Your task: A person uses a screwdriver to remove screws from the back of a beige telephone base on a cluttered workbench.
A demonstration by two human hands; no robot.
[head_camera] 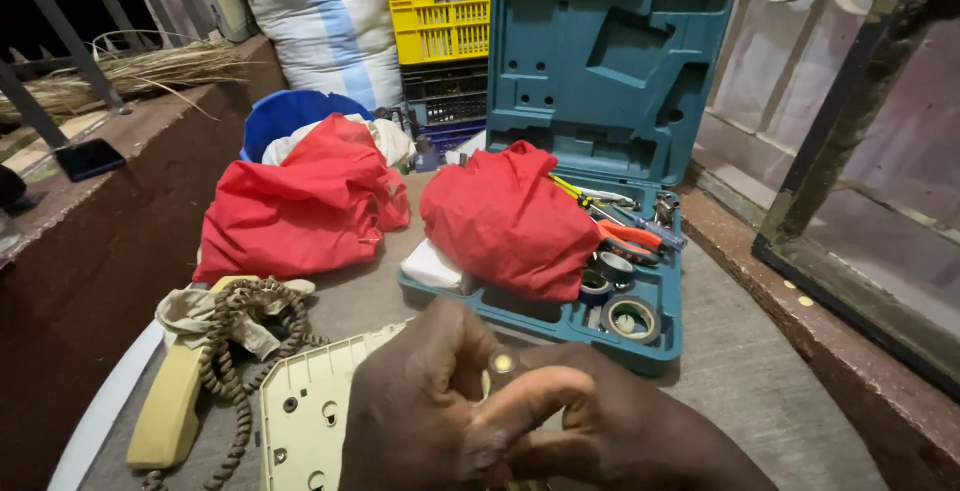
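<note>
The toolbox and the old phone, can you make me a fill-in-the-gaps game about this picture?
1. The lid of the teal toolbox stands ____.
2. The bundle of cloth lying in the toolbox is ____ in colour.
3. The handset lies to the ____ of the hands in the picture.
4. Behind the toolbox, the yellow crate sits under a ____ one.

Missing words: open; red; left; pink

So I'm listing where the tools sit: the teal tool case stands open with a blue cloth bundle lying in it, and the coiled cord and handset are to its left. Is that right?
Not quite: in the head view the cloth bundle lying in the open teal tool case is red, not blue. The rest holds: the coiled cord and the cream handset lie to its left.
</note>
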